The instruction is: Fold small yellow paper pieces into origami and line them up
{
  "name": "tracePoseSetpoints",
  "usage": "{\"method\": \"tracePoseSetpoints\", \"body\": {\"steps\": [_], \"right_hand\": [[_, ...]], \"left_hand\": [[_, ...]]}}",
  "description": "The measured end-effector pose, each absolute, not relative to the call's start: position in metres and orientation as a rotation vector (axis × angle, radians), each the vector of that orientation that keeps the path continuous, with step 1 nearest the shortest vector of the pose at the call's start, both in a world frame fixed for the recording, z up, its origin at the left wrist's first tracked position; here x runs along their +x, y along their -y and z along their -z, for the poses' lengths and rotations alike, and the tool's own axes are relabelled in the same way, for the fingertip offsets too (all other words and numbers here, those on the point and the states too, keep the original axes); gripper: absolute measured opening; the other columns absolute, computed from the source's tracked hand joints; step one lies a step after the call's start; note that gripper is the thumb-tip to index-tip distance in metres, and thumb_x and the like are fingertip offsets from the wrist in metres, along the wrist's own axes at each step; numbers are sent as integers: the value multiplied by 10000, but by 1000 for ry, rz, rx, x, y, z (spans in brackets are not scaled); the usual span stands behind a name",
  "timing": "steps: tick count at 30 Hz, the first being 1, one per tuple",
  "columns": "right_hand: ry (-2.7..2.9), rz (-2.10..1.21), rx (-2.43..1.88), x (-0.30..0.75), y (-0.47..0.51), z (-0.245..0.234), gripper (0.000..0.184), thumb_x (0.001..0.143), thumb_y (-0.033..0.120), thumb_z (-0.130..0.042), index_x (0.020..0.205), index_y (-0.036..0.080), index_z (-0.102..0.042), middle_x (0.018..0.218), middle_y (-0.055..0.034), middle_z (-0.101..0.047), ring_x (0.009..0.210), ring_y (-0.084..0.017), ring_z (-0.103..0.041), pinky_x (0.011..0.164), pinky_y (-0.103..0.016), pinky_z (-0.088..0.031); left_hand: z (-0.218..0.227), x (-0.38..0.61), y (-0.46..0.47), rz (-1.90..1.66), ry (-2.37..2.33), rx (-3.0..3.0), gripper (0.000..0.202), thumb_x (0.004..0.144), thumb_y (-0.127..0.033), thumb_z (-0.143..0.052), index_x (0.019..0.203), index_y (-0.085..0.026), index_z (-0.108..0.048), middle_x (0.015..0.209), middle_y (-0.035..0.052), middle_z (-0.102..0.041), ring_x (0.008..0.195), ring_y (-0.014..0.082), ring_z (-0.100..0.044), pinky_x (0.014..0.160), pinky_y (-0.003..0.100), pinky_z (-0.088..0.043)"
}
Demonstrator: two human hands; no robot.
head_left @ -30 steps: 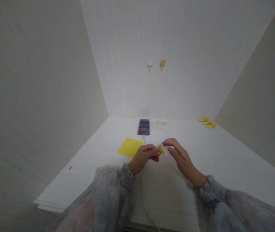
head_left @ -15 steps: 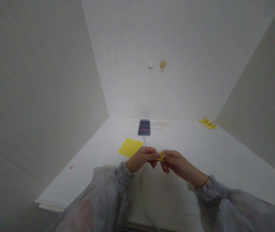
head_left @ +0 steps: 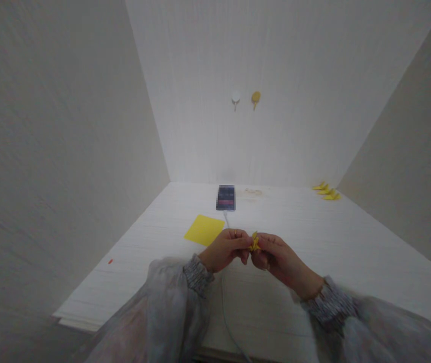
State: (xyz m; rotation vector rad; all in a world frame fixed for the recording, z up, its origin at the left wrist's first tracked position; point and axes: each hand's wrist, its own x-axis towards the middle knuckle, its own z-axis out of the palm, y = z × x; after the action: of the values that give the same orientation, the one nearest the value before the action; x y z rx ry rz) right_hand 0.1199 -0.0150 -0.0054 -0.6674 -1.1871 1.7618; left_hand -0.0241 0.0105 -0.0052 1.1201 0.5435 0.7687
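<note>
Yellow origami piece (head_left: 255, 243), small and many-creased, is pinched between the fingers of both hands, with a pointed tip sticking up above them. The left hand (head_left: 227, 248) has its thumb and fingers closed narrowly on one side of the paper, a ring (head_left: 235, 232) on one finger; the right hand (head_left: 280, 256) grips the other side just as closely, its lower fingers curled beneath. How the folds lie inside the grip is too small to tell. Just beyond the left fingers and to their left, a flat yellow paper sheet (head_left: 202, 229) lies on the white bench (head_left: 143, 242). Farther ahead of the fingers is a dark-screened device (head_left: 226, 197), its display blurred, with a white cable (head_left: 223, 302) running from it back toward the near edge, passing under the left hand. Well off to the right and ahead of the fingers, several folded yellow papers (head_left: 327, 191) stand in a slanting row. Far left of them rests a red scrap (head_left: 110, 261).
</note>
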Motion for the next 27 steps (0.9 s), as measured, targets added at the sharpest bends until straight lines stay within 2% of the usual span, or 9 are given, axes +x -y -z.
{"method": "tracePoseSetpoints", "body": {"steps": [13,27], "right_hand": [[1103,-1763,-610,118,19,4,299,787,370,-457,578,158,-486,379,57,-380,345,-57,-292,386,-214,-193],[1062,-1802,-521,117,20,3,332,783,372,-462,532,155,-463,381,53,-397,334,-51,-299,380,-212,-201]], "left_hand": [[3,-17,-4,-845,-435,960,243,679,-296,-583,568,-122,-455,439,-28,-482,378,48,-423,414,192,-283],[3,-15,-3,-866,-407,924,251,668,-298,-594,563,-121,-451,437,-31,-468,387,51,-419,417,195,-288]]}}
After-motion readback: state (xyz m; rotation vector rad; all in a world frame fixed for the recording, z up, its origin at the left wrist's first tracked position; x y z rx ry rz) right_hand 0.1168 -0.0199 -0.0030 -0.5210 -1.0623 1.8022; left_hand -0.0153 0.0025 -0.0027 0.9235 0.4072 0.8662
